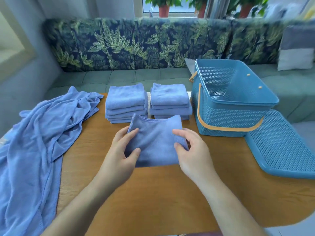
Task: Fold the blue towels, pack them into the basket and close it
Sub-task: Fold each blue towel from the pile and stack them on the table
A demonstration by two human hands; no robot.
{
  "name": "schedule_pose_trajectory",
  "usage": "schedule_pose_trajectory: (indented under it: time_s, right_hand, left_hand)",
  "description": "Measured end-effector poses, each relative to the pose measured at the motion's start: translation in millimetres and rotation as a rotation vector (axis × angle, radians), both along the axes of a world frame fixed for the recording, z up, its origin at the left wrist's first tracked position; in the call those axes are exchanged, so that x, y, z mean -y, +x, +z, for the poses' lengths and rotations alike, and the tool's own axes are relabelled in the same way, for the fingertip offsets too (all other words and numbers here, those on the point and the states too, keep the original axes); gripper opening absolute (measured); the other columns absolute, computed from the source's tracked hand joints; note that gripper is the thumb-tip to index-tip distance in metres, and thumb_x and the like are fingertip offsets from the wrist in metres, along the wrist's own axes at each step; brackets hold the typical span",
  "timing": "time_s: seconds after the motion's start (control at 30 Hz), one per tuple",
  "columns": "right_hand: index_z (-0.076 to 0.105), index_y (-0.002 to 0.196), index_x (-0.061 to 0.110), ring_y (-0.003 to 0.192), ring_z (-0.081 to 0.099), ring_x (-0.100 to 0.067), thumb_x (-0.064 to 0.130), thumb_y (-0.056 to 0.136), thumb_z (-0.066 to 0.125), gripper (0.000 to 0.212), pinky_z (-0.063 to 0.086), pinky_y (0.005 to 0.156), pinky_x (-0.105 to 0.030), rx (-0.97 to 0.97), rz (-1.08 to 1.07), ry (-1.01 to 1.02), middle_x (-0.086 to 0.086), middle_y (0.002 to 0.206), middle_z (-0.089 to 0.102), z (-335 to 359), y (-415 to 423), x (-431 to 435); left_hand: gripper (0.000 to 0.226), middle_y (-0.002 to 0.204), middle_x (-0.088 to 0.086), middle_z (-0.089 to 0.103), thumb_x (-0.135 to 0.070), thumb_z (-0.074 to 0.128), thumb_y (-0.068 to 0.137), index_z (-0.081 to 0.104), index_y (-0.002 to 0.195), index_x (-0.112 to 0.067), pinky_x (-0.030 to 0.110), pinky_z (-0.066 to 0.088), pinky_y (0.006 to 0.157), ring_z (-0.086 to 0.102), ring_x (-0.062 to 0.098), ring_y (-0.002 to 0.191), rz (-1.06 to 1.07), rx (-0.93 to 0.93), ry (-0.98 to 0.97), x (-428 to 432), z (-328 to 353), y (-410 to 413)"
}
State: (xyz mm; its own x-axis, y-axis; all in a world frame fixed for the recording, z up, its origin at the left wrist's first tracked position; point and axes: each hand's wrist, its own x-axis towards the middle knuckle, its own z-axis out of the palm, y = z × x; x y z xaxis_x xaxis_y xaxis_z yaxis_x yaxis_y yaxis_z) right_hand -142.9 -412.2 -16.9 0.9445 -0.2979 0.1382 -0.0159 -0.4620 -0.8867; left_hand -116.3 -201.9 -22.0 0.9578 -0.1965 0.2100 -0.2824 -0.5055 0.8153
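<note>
Head view: I see my left hand (121,151) and right hand (193,150) both on one small blue towel (155,143), which lies at the middle of the tabletop (153,198). The left hand pinches the towel's left edge between thumb and curled fingers. The right hand does the same on the right edge, thumb on top. The towel is already folded down to a rough square, and its far edge sags a little between two raised corners.

Just behind it stand two piles of folded blue towels, side by side with a narrow gap between them: the left stack (126,103) and the right stack (170,99). The far edge of the towel I hold overlaps the foot of both in my line of sight; I cannot tell whether it touches them.

On the left, a loose pile (42,133) of unfolded blue cloth spreads over the tabletop's left edge and hangs off the near side.

On the right stands the basket (238,103), blue perforated plastic, open at the top, with nothing showing inside. Its orange handle (221,128) is swung down against the near wall. The lid (281,147) lies flat just right of the basket, near the tabletop's right edge.

Behind the tabletop runs a green sofa (119,77) with a leaf-print back, a grey cushion (296,51) at its right end, and potted plants (164,10) on the sill above.
</note>
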Motion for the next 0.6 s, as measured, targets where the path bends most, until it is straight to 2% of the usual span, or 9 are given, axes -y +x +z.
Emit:
schedule_pose_trajectory:
  time_s: [0.1,0.17,0.23,0.27,0.33,0.4,0.5,0.57,0.6]
  right_hand:
    - [0.068,0.128,0.015,0.134,0.046,-0.010,0.000,0.091,0.055,0.041,0.020,0.103,0.000,0.099,-0.036,-0.204,0.000,0.144,0.051,39.2,61.0,12.7]
    - [0.064,0.132,0.009,0.136,0.044,-0.020,-0.002,0.092,0.051,0.043,0.019,0.103,-0.003,0.113,-0.054,-0.298,-0.007,0.146,0.048,61.5,106.2,22.0]
    - [0.061,0.134,0.006,0.134,0.044,-0.028,-0.002,0.091,0.050,0.045,0.029,0.109,-0.021,0.070,-0.066,-0.372,-0.012,0.146,0.046,75.2,146.0,30.3]
    - [0.059,0.135,0.006,0.133,0.044,-0.031,-0.001,0.091,0.050,0.046,0.034,0.109,-0.031,0.031,-0.069,-0.407,-0.012,0.146,0.045,76.9,163.5,34.2]
    - [0.058,0.134,0.006,0.128,0.046,-0.034,0.000,0.089,0.051,0.046,0.043,0.103,-0.041,-0.066,-0.088,-0.477,-0.013,0.144,0.043,75.3,191.7,40.7]
    - [0.058,0.133,0.007,0.126,0.047,-0.035,0.003,0.089,0.054,0.044,0.046,0.099,-0.042,-0.150,-0.112,-0.556,-0.014,0.141,0.042,68.9,213.5,46.4]
    - [0.051,0.138,0.008,0.133,0.043,-0.032,0.011,0.094,0.056,0.045,0.043,0.100,-0.039,-0.326,-0.141,-0.713,-0.015,0.149,0.033,59.5,233.0,49.7]
    - [0.049,0.140,0.010,0.137,0.037,-0.030,0.017,0.096,0.054,0.045,0.041,0.103,-0.038,-0.361,-0.148,-0.816,-0.012,0.152,0.031,52.7,238.1,48.7]
    - [0.050,0.139,0.012,0.139,0.034,-0.030,0.018,0.095,0.054,0.044,0.038,0.105,-0.038,-0.297,-0.136,-0.855,-0.010,0.151,0.033,47.7,240.6,48.0]
  left_hand:
    - [0.053,0.149,-0.026,0.027,-0.010,0.059,0.097,0.048,0.145,-0.028,-0.008,0.022,0.089,0.028,-0.007,0.138,-0.010,0.025,0.019,18.5,36.4,67.3]
    - [0.053,0.155,-0.015,0.028,-0.011,0.059,0.096,0.048,0.146,-0.025,-0.002,0.022,0.094,0.031,0.002,0.140,0.006,0.022,0.024,34.3,55.1,121.9]
    - [0.055,0.158,-0.006,0.031,-0.010,0.059,0.095,0.047,0.148,-0.019,0.008,0.023,0.100,0.033,0.010,0.142,0.003,0.025,0.070,51.1,66.6,168.4]
    - [0.055,0.157,-0.003,0.032,-0.008,0.059,0.094,0.047,0.148,-0.015,0.008,0.022,0.099,0.034,0.013,0.142,0.002,0.024,0.096,58.7,67.6,187.8]
    - [0.056,0.155,0.003,0.034,-0.005,0.060,0.092,0.048,0.147,-0.009,0.005,0.020,0.094,0.037,0.018,0.141,-0.010,0.010,0.140,74.0,64.2,217.6]
    - [0.054,0.154,0.006,0.037,-0.006,0.060,0.092,0.048,0.145,-0.005,0.007,0.023,0.093,0.040,0.021,0.139,-0.027,-0.033,0.214,85.6,54.3,237.8]
    - [0.038,0.143,0.018,0.043,-0.014,0.058,0.094,0.057,0.127,0.004,0.027,0.035,0.099,0.044,0.034,0.133,-0.014,-0.071,0.401,95.8,31.9,258.2]
    - [0.032,0.154,0.029,0.030,-0.011,0.052,0.096,0.058,0.122,0.008,0.035,0.032,0.106,0.037,0.039,0.139,0.037,-0.030,0.494,102.2,25.9,263.2]
    - [0.034,0.159,0.030,0.021,-0.006,0.048,0.095,0.057,0.124,0.009,0.035,0.028,0.110,0.032,0.038,0.144,0.035,0.029,0.500,106.9,26.1,265.3]
